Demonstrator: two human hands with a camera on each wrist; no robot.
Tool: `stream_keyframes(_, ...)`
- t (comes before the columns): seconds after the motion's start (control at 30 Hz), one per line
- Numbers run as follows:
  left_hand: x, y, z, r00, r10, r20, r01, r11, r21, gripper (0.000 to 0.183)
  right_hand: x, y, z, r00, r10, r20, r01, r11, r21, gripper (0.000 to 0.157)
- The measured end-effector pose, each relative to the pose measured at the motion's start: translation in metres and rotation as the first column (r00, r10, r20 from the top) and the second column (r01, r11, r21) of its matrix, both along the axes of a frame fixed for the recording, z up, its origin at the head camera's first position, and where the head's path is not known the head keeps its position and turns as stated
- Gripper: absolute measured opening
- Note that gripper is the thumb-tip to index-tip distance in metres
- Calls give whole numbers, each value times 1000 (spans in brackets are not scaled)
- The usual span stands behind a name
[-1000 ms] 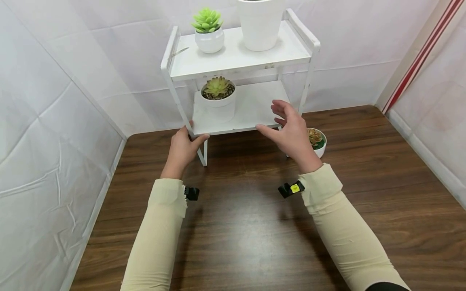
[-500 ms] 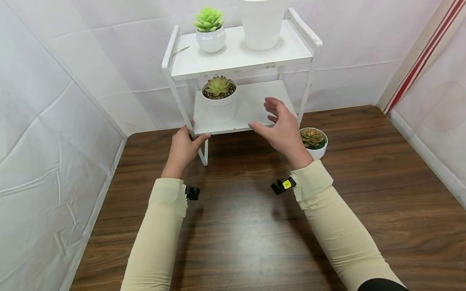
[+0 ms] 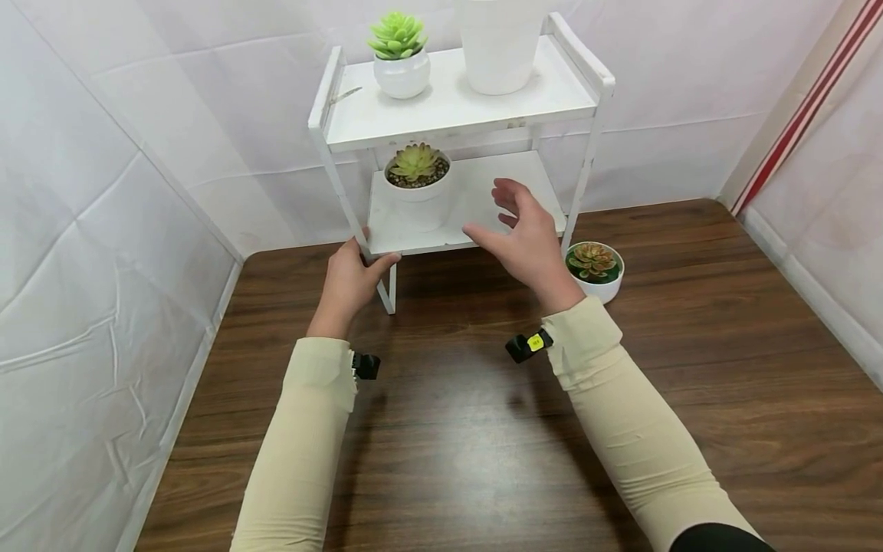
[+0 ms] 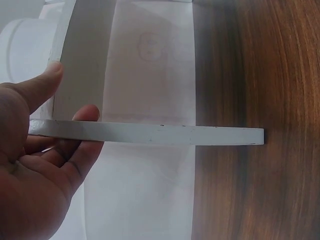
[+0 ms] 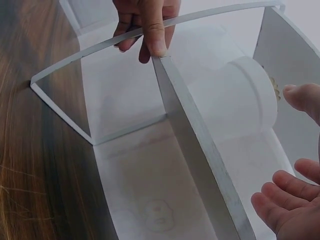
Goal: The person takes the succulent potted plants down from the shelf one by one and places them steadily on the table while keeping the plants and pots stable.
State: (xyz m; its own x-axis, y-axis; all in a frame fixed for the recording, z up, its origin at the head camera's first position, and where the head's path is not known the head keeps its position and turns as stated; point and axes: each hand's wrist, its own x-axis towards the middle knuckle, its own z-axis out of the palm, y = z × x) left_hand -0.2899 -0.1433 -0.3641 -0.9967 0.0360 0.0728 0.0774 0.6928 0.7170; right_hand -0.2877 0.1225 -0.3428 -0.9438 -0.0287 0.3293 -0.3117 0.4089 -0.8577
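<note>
A white two-tier rack point(image 3: 497, 184) stands at the back of the wooden table. My left hand point(image 3: 347, 282) grips its front left corner at the lower shelf. In the left wrist view, the thumb lies on the shelf edge and the fingers curl behind the rack's leg point(image 4: 200, 135). On the lower shelf, toward the left, sits a potted succulent point(image 3: 416, 165) in a white pot. My right hand point(image 3: 531, 245) hovers at the lower shelf's front right, fingers spread and holding nothing. The right wrist view shows its thumb and fingertips apart from the white pot point(image 5: 235, 100).
On the top shelf are a bright green succulent point(image 3: 400, 57) in a round white pot and a larger white pot point(image 3: 500, 50), cut off above. A low white bowl with a reddish succulent point(image 3: 593, 264) stands on the table by the rack's right leg. White cloth walls surround the table.
My right hand has moved left and slightly farther in, toward the potted succulent, uncovering the reddish succulent's bowl. The left hand keeps its hold on the rack.
</note>
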Motion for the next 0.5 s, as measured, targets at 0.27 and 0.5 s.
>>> stream_keyframes(0.27, -1, -1, -1, 1000, 0, 8, 0, 1000, -11, 80, -3, -5, 4, 999, 16, 28, -15, 999, -29, 85)
stream_keyframes(0.5, 0, 0, 0, 1000, -3, 4, 3, 1000, -5, 81, -7, -9, 7, 999, 29, 43, -28, 999, -35, 86)
